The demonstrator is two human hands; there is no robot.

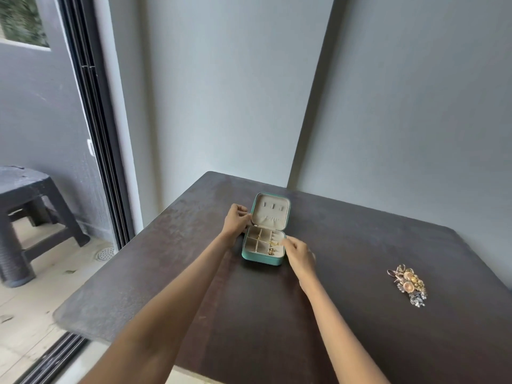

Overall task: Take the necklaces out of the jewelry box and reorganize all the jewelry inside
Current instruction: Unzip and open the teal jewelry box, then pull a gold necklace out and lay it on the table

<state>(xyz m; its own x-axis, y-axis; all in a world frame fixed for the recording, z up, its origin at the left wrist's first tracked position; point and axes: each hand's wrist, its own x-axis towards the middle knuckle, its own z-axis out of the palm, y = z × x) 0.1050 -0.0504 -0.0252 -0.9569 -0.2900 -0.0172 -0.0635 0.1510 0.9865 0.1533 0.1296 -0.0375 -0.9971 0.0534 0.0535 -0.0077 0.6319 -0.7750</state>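
A small teal jewelry box (260, 259) stands open on the dark table (360, 314), its cream lid (271, 210) upright. Gold pieces (271, 251) lie in its cream compartments. My left hand (236, 219) grips the left edge of the lid near the hinge. My right hand (299, 254) is at the box's right side, with its fingertips over the right compartments; whether they pinch a thin gold chain there is too small to tell. A heap of gold and silver jewelry (410, 284) lies on the table far to the right.
The table sits in a corner against grey walls. A dark plastic stool (30, 206) stands on the floor beyond the sliding door track (99, 128) to the left. The table's left edge is near my left forearm.
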